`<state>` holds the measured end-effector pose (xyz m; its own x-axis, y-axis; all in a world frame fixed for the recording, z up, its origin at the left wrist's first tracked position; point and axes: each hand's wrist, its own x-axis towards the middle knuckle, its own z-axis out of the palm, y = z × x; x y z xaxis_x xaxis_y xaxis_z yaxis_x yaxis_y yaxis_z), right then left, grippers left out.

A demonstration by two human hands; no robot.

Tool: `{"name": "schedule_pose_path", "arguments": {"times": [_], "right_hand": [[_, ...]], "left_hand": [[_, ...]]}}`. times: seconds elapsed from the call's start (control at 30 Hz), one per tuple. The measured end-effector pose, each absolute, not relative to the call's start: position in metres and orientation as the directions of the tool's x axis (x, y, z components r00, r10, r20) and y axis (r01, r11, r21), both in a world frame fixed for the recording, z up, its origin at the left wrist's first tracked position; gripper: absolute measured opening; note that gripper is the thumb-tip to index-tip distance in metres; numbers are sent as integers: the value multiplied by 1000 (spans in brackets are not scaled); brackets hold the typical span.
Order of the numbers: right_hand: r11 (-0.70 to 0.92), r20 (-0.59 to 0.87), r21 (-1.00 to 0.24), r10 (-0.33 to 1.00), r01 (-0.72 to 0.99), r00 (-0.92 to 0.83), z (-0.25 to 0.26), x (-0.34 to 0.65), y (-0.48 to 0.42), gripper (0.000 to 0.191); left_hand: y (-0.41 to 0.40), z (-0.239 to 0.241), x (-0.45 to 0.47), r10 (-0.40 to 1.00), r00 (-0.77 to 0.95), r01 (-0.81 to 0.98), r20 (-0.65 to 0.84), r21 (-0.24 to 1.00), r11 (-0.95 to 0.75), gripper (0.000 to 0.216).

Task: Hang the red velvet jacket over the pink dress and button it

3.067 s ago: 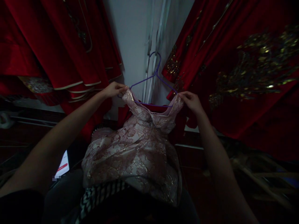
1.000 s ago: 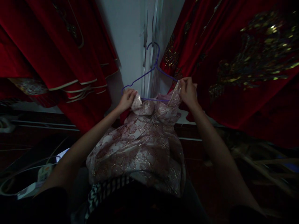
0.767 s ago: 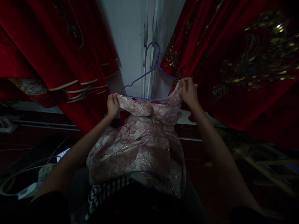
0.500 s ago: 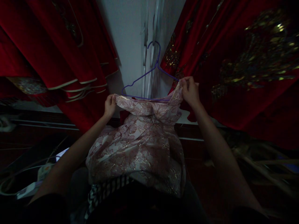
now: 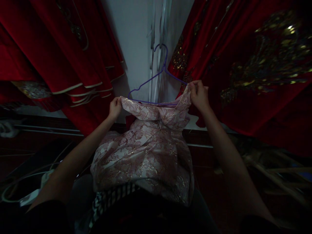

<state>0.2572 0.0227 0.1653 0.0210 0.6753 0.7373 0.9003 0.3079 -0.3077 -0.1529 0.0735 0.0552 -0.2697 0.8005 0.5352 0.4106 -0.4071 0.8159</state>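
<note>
A pale pink dress (image 5: 156, 143) with a shiny floral pattern is stretched between my two hands, its skirt spread towards my body. My left hand (image 5: 115, 108) pinches the left end of its neckline. At the other side, my right hand (image 5: 198, 93) grips the right shoulder edge, close to the hanger's right arm. A purple hanger (image 5: 151, 79) sits in the neckline, its lower bar partly behind the fabric. The hanger's right end is over by my right hand, while its left end shows bare above the neckline. Its hook points up and away from me.
Red garments with gold sequins (image 5: 268, 58) hang at the right, and more red cloth (image 5: 80, 65) with pale trim hangs at the left. Between them stands a pale wall (image 5: 136, 39) with metal strips. A white cable (image 5: 7, 195) lies at lower left; dim clutter lies at lower right.
My left hand has risen very slightly with the dress's left end. My right hand and the hanger have hardly moved.
</note>
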Motion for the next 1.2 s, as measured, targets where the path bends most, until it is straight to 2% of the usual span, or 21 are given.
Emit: {"name": "schedule_pose_path", "arguments": {"times": [0.6,0.9,1.1,1.2], "right_hand": [[333,737,-330,676,883,20,165,259,23,43],[340,740,-323,673,883,12,166,259,22,43],[332,736,-322,677,887,14,166,259,22,44],[342,737,-324,675,882,9,164,260,24,44]], "left_hand": [[84,57,-155,830,-311,383,463,860,-337,23],[82,71,-151,787,-284,435,547,805,-403,24],[102,69,-156,864,-290,480,412,844,-241,21],[106,84,-147,865,-227,481,448,823,-300,23]]}}
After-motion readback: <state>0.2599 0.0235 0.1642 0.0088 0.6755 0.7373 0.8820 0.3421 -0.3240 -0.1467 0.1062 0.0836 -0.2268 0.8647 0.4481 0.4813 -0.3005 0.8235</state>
